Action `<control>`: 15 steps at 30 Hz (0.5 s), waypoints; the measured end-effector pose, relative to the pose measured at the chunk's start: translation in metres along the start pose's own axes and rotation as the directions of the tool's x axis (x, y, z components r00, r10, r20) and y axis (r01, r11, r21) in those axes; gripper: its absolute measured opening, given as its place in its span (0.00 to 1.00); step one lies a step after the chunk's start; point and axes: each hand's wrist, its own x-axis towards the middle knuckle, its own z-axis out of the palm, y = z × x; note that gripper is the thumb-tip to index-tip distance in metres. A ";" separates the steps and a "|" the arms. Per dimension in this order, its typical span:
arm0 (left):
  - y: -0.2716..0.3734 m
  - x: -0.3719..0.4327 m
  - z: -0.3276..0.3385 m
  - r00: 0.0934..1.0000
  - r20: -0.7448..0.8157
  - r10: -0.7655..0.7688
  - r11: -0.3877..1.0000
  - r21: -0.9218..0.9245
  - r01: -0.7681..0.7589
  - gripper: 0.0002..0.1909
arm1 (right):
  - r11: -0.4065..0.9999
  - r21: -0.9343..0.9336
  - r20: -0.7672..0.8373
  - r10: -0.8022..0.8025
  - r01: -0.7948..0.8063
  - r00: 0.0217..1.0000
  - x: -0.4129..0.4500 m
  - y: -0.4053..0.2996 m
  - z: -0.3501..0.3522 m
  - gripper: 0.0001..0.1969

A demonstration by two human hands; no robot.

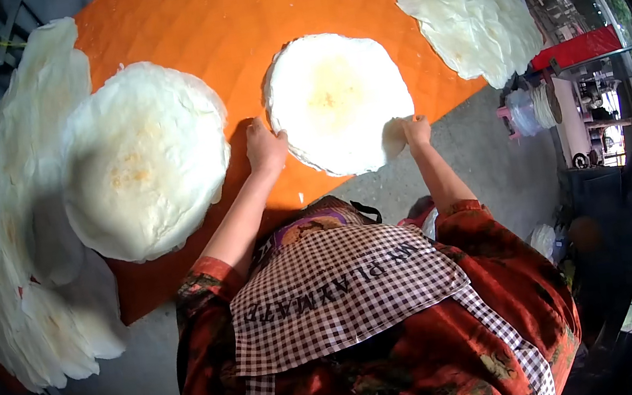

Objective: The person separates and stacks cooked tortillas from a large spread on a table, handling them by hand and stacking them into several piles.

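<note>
A round stack of thin flatbreads [337, 91], pale with a browned centre, lies on the orange tabletop [218, 17] in front of me, brightly lit. At its lower left edge is my left hand [266, 145], fingers curled and thumb against the rim. My right hand [417, 130] pinches the lower right edge of the same stack. To the left sits a taller round pile of flatbreads [154, 165] with brown spots near its middle. The lower side of the lit stack reaches the table's near edge.
Overlapping flatbreads [6, 192] run along the table's left side, and more overlapping flatbreads [466, 13] cover the far right corner. Concrete floor [470, 127] shows beyond the near edge. A pink stool [506, 121] and a plastic-wrapped bundle [529, 108] stand at right.
</note>
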 end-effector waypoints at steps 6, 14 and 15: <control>0.012 0.015 0.001 0.994 0.031 -0.102 0.995 -0.007 0.102 0.27 | 0.899 0.233 0.362 0.273 -0.370 0.891 -0.016 -0.027 -0.033 0.20; 0.027 0.039 0.029 0.968 0.006 -0.252 0.960 -0.122 0.250 0.27 | 0.783 0.540 0.454 0.039 -0.310 0.890 -0.008 -0.020 -0.036 0.12; 0.021 0.045 0.033 0.967 0.018 -0.253 0.951 -0.180 0.252 0.29 | 0.791 0.527 0.481 0.025 -0.312 0.876 -0.003 -0.015 -0.035 0.15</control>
